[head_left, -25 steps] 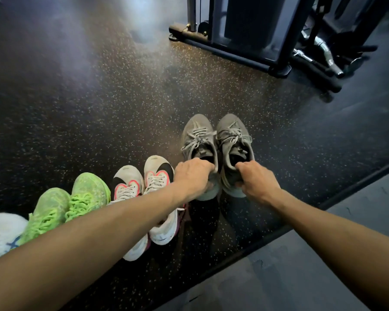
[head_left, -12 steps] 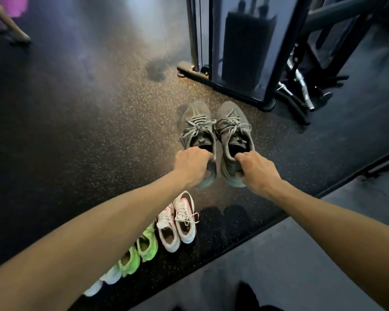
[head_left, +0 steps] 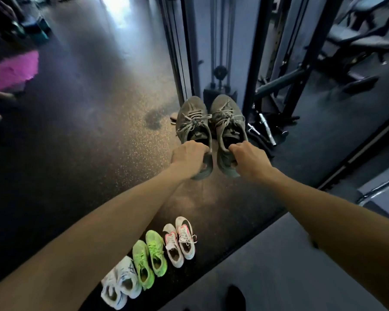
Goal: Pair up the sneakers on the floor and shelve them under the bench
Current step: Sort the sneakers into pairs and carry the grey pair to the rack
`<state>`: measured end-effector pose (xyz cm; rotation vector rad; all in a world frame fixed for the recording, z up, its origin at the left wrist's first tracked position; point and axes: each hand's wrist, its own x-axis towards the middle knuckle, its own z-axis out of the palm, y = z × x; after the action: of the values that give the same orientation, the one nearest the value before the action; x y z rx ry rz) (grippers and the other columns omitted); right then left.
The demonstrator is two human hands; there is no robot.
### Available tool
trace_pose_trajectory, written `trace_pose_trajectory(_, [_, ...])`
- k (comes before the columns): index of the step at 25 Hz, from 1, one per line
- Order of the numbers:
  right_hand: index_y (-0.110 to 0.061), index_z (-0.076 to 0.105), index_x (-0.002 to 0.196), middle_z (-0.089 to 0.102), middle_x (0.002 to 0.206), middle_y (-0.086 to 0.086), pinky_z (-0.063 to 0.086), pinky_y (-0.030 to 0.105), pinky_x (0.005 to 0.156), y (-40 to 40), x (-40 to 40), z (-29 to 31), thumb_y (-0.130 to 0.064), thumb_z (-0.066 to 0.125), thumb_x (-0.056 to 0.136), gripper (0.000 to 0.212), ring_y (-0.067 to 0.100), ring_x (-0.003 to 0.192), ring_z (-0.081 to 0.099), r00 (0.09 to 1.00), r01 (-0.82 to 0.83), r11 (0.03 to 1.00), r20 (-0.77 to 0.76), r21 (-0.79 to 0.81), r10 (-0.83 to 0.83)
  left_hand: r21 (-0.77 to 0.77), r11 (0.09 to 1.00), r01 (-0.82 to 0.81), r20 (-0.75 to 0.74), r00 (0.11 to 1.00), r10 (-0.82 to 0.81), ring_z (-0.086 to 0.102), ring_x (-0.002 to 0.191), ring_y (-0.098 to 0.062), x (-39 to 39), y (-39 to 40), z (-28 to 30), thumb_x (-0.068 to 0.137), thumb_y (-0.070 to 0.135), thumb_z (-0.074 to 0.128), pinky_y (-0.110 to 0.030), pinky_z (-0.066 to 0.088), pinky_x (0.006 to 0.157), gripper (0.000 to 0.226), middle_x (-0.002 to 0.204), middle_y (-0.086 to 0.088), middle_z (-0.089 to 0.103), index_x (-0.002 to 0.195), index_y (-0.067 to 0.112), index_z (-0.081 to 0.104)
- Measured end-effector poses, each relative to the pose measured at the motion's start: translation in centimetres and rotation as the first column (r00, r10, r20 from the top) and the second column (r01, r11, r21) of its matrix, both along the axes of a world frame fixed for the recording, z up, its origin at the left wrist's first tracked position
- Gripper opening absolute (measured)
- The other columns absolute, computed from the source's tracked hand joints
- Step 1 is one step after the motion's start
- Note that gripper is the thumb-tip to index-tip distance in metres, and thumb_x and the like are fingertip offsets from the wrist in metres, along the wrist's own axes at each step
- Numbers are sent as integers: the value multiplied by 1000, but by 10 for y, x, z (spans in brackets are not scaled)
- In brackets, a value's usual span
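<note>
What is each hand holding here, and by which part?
Left hand grips the left grey sneaker at its heel collar; right hand grips the right grey sneaker likewise.

No readable text, labels, brands or numbers — blur throughout.

A single head-worn, wide-angle camera looked forward and steeply down from standing height. Both bare forearms ran up from the lower corners to the left hand (head_left: 189, 157) and right hand (head_left: 248, 159) near frame centre, close to the lens. The speckled floor (head_left: 99, 153) lay well below, with a row of sneakers (head_left: 153, 259) small near the bottom edge. Gym machine uprights (head_left: 254, 63) bowed at the top with the lens distortion.
</note>
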<state>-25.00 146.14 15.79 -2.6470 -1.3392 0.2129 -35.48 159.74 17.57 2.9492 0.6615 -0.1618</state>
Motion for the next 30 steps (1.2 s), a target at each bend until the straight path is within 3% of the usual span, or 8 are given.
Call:
trace_pose_trajectory(4, [-14, 56, 102, 59, 106, 9, 43, 36, 67, -36, -20, 18, -14, 64, 84, 19, 31, 95, 60, 997, 74, 997, 0, 7, -74, -35, 999, 37, 11, 999, -37, 63, 102, -30, -8, -36, 20, 85, 24, 67, -38, 51, 82, 16, 104, -6, 66, 99, 29, 67])
trace_pose_trajectory(8, [-15, 57, 104, 58, 107, 10, 47, 39, 72, -86, -63, 4, -14, 59, 85, 20, 35, 94, 62, 971, 232, 972, -47, -28, -233, -13, 980, 196, -17, 980, -197, 61, 107, -28, -29, -75, 4, 89, 25, 63, -36, 46, 83, 15, 109, -4, 66, 103, 28, 67])
trace_pose_trajectory(12, [-16, 57, 100, 60, 106, 9, 49, 40, 72, -143, -125, -27, -11, 53, 86, 15, 33, 93, 63, 902, 416, 906, -95, -80, -422, -93, 923, 373, -73, 922, -380, 56, 116, -25, -61, -117, -27, 91, 20, 60, -40, 45, 91, 29, 118, -2, 63, 116, 34, 64])
trace_pose_trajectory(19, [-15, 56, 99, 58, 107, 8, 46, 36, 72, -267, -226, -57, -13, 58, 85, 15, 31, 96, 62, 667, 716, 682, -141, -150, -732, -112, 709, 696, -126, 698, -705, 56, 114, -26, -100, -234, -48, 89, 10, 58, -40, 45, 87, 23, 114, -3, 64, 104, 27, 64])
trace_pose_trajectory(25, [-15, 56, 99, 58, 106, 8, 43, 33, 69, -403, -269, -71, -13, 57, 85, 14, 31, 97, 61, 454, 868, 476, -162, -143, -876, -71, 498, 864, -109, 490, -865, 58, 110, -24, -102, -377, -57, 91, 11, 57, -38, 44, 86, 21, 109, -1, 66, 104, 25, 65])
trace_pose_trajectory(30, [-14, 57, 98, 60, 105, 9, 47, 36, 70, -537, -298, -78, -12, 56, 83, 15, 32, 98, 61, 357, 917, 378, -160, -125, -920, -70, 400, 914, -112, 391, -914, 58, 110, -24, -111, -520, -67, 91, 21, 61, -37, 43, 89, 15, 111, -1, 66, 105, 26, 64])
